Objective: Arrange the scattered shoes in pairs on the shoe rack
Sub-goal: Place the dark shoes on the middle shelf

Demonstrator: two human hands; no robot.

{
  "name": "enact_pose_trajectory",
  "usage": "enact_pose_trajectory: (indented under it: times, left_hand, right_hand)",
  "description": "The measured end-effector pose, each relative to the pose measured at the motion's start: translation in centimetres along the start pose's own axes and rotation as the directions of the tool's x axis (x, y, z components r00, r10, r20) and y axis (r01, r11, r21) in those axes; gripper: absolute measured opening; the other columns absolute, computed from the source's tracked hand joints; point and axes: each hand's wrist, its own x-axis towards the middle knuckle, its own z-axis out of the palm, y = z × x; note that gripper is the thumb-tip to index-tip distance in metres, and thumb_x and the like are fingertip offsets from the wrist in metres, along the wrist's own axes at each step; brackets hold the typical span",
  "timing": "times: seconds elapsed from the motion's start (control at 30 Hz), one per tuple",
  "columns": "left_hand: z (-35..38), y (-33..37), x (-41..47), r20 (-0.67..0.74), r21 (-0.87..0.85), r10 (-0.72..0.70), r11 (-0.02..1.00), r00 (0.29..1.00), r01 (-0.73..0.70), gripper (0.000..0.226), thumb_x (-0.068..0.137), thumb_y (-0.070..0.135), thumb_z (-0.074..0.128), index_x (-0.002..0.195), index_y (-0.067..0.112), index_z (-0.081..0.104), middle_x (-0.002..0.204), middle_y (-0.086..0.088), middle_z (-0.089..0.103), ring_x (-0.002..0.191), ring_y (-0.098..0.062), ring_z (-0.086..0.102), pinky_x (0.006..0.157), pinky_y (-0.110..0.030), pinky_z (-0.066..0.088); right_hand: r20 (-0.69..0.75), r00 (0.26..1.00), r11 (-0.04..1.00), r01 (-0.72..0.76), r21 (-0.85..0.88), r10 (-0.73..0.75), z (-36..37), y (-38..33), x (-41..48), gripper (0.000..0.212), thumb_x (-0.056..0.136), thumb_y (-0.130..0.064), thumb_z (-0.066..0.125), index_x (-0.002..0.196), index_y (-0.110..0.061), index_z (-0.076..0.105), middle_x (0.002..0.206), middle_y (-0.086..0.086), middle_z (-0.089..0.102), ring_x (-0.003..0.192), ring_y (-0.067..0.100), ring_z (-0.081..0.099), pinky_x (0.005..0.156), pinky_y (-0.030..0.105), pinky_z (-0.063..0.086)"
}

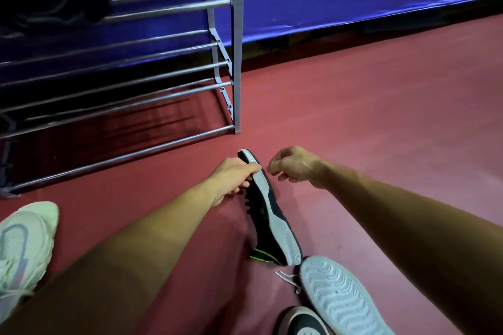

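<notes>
Left hand (231,179): I see it gripping the toe end of the black sneaker (269,212), thumb across the grey sole
Black sneaker: tipped on its side, sole facing right, just in front of the shoe rack (163,68), heel beside a white sneaker (340,299) lying sole up
Right hand (296,166): fingers loosely curled, holding nothing, just beside the sole
Pale sneaker (24,247): on the red floor (381,117), far left
</notes>
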Motion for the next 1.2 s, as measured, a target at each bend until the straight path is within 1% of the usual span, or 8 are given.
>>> enact_pose_trajectory:
  times: [0.13, 0.37, 0.53, 0.73, 0.93, 1.07, 1.13, 1.2]
  left_hand:
    - [0.5, -0.3, 0.6, 0.014, 0.005, -0.018, 1.000, 1.000, 0.018, 0.027, 0.083, 0.048, 0.069, 0.090, 0.022, 0.065, 0.093, 0.002, 0.074, 0.072, -0.010, 0.063, 0.056, -0.025, 0.041]
    - [0.6, -0.1, 0.8, 0.013, -0.009, -0.013, 1.000, 1.000, 0.013, 0.020, 0.081, 0.036, 0.068, 0.079, 0.016, 0.066, 0.079, -0.004, 0.069, 0.070, -0.014, 0.058, 0.057, -0.024, 0.042]
    - [-1.2, -0.3, -1.1, 0.019, -0.012, -0.028, 1.000, 0.999, 0.029, 0.023, 0.064, 0.039, 0.067, 0.074, 0.019, 0.064, 0.070, -0.001, 0.061, 0.065, -0.016, 0.049, 0.056, -0.025, 0.039]
    - [-5.5, 0.3, -4.7, 0.013, -0.137, 0.073, 0.988, 0.997, -0.070, 0.024, 0.056, 0.034, 0.069, 0.076, 0.022, 0.063, 0.069, 0.006, 0.058, 0.058, -0.007, 0.048, 0.056, -0.022, 0.040]
    - [-10.3, 0.6, -8.7, -0.078, -0.248, 0.211, 0.943, 0.974, -0.224, 0.007, 0.060, 0.022, 0.065, 0.064, 0.026, 0.063, 0.064, 0.008, 0.058, 0.061, -0.008, 0.049, 0.056, -0.024, 0.033]
    - [-13.3, 0.6, -10.8, -0.149, -0.294, 0.313, 0.892, 0.938, -0.344, 0.031, 0.060, 0.013, 0.062, 0.090, 0.018, 0.069, 0.081, -0.005, 0.060, 0.070, -0.015, 0.050, 0.063, -0.029, 0.035]
    - [-14.6, 0.7, -11.4, -0.186, -0.333, 0.353, 0.856, 0.917, -0.397, 0.029, 0.063, 0.005, 0.059, 0.086, 0.018, 0.071, 0.082, -0.002, 0.066, 0.077, -0.014, 0.055, 0.071, -0.025, 0.040]
    - [-15.7, 0.7, -11.9, -0.196, -0.385, 0.387, 0.815, 0.901, -0.434, 0.033, 0.071, -0.008, 0.053, 0.083, 0.017, 0.071, 0.075, 0.005, 0.069, 0.070, -0.007, 0.058, 0.063, -0.015, 0.044]
  right_hand:
    - [0.089, 0.996, 0.997, -0.021, -0.068, 0.027, 0.4, 0.0, 0.2, 0.023, 0.088, -0.025, 0.077, 0.103, -0.010, 0.070, 0.095, 0.004, 0.071, 0.077, 0.016, 0.061, 0.060, 0.022, 0.045]
    - [0.133, 0.990, 0.995, -0.029, -0.092, 0.041, 0.6, -0.5, 0.4, 0.014, 0.087, -0.027, 0.078, 0.095, -0.019, 0.070, 0.093, -0.001, 0.071, 0.077, 0.012, 0.062, 0.062, 0.020, 0.047]
    - [0.223, 0.974, 0.996, -0.031, -0.081, 0.048, 0.3, -1.9, -0.5, 0.026, 0.093, -0.025, 0.069, 0.114, -0.011, 0.071, 0.109, 0.007, 0.073, 0.085, 0.016, 0.062, 0.067, 0.022, 0.047]
    - [0.094, 0.996, 0.999, -0.013, 0.047, 0.008, 1.7, -4.3, -0.9, 0.022, 0.102, -0.020, 0.054, 0.118, -0.013, 0.068, 0.116, 0.010, 0.073, 0.089, 0.018, 0.064, 0.065, 0.023, 0.045]
    - [0.126, 0.991, 0.992, 0.028, 0.125, -0.044, 4.6, -7.4, -1.6, 0.029, 0.102, -0.036, 0.056, 0.117, -0.014, 0.068, 0.096, 0.005, 0.071, 0.069, 0.011, 0.060, 0.057, 0.021, 0.043]
    - [0.251, 0.966, 0.971, 0.003, 0.239, -0.064, 5.6, -8.8, -2.2, 0.039, 0.099, -0.053, 0.055, 0.105, -0.017, 0.069, 0.100, 0.006, 0.073, 0.067, 0.009, 0.059, 0.057, 0.021, 0.041]
    - [0.355, 0.929, 0.941, -0.026, 0.337, -0.102, 6.0, -9.1, -2.6, 0.043, 0.097, -0.055, 0.053, 0.106, -0.017, 0.070, 0.099, 0.004, 0.076, 0.068, 0.008, 0.060, 0.060, 0.021, 0.040]
    - [0.435, 0.885, 0.880, -0.065, 0.471, -0.168, 6.4, -9.5, -3.0, 0.040, 0.097, -0.048, 0.055, 0.108, -0.014, 0.073, 0.103, 0.006, 0.076, 0.069, 0.009, 0.061, 0.062, 0.021, 0.044]
